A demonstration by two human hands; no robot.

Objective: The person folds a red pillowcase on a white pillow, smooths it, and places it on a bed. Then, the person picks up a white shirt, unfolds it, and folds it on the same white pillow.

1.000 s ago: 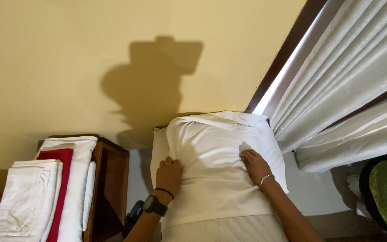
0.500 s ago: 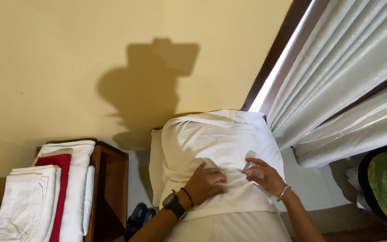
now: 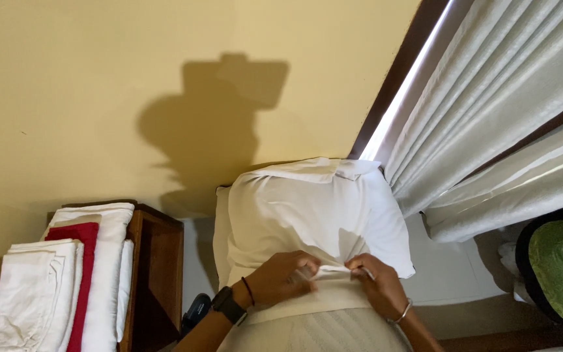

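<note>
White pillowcase fabric (image 3: 330,272) is pinched into a small fold between both sets of fingers. Left hand (image 3: 281,277) and right hand (image 3: 376,285) each close thumb and fingertips on it, nearly touching. Beyond the fingertips the white pillow (image 3: 307,208) leans against a yellow wall (image 3: 99,98); folded towels (image 3: 66,280) lie well left.

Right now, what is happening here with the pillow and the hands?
A person stands over a white pillow that leans against the yellow wall. The left hand and the right hand meet at the pillow's lower edge, and the fingers of both pinch a fold of its white cover. To the left, folded white and red towels lie on a wooden side table. Pale curtains hang to the right.
</note>
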